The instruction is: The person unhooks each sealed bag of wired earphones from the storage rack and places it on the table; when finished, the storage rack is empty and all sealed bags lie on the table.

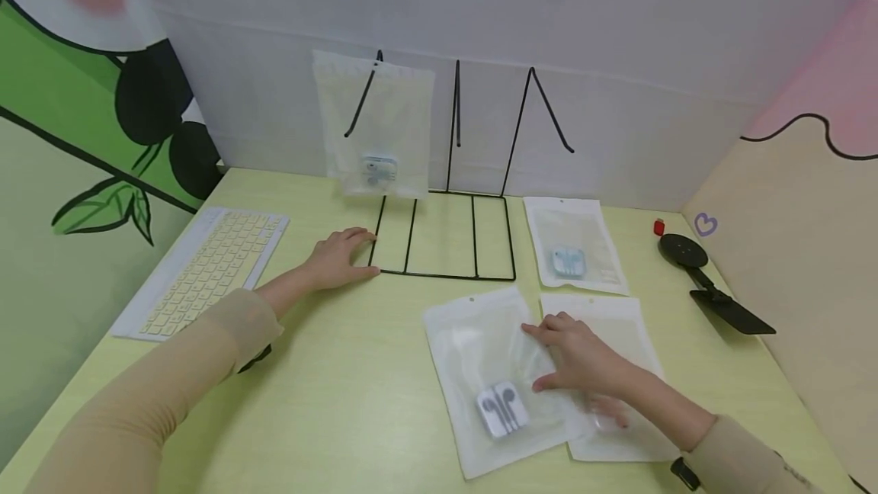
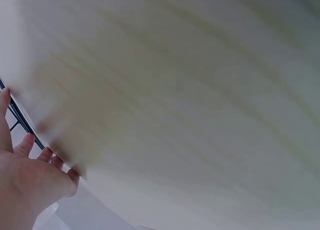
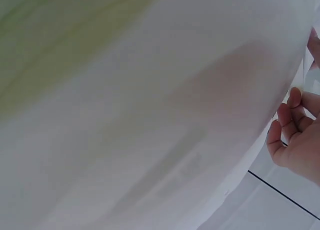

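A black wire display rack (image 1: 446,276) with three upright hooks stands on the table. My left hand (image 1: 336,259) rests at its front left corner, fingertips on the side bar and thumb by the front bar. From the left hook hangs a white pouch (image 1: 405,120) with boxed earphones showing through. My right hand (image 1: 579,357) is over the right side of another pouch (image 1: 453,357), which holds white earphones (image 1: 503,408). Its thumb and index fingertips stand apart. Partly beneath hand and pouch lies a third pouch (image 1: 624,319), its reddish item mostly hidden.
One more pouch (image 1: 576,227) with pale blue earphones lies right of the rack. A white keyboard (image 1: 206,273) is at the left. On the right edge are a black folding stand (image 1: 713,288) and a small red item (image 1: 659,227). White cloth (image 1: 617,128) backs the table.
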